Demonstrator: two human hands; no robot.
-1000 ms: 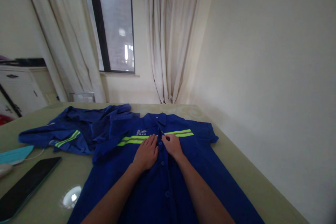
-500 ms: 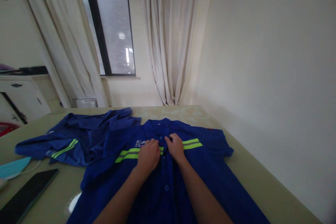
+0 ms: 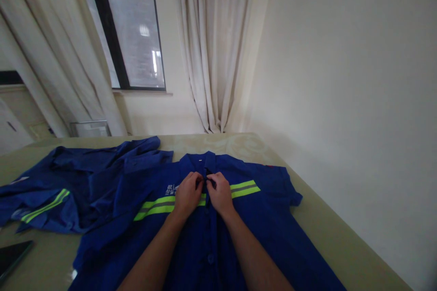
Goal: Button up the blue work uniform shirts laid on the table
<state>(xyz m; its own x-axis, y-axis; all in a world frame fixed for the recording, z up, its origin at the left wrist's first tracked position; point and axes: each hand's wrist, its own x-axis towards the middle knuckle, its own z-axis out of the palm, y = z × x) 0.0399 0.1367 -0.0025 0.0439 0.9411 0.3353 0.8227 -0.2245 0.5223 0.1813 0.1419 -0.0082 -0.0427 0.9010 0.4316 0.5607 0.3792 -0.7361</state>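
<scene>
A blue work shirt (image 3: pixel 262 223) with yellow-green reflective stripes lies front up, collar toward the window. My left hand (image 3: pixel 188 193) is closed, its fingertips pinching the front placket just below the collar. Opposite it, my right hand (image 3: pixel 219 191) is also closed on the placket's other edge, thumb and index finger pressed together. The fingertips of both hands nearly meet, and they hide the upper button there. A lower button (image 3: pixel 210 258) shows on the placket between my forearms. White lettering (image 3: pixel 170 189) on the chest is partly covered by my left hand.
To the left lies a second blue garment (image 3: pixel 88 177), crumpled and touching the shirt. A dark phone (image 3: pixel 13 254) rests at the left edge of the greenish table (image 3: pixel 327 236). Behind are curtains (image 3: pixel 215 45), a window (image 3: pixel 133 22) and, at right, a wall (image 3: pixel 341 77).
My hands have come together at the placket, the right moving in to the left below the collar. The view has turned slightly right; the face mask at the left has left the picture.
</scene>
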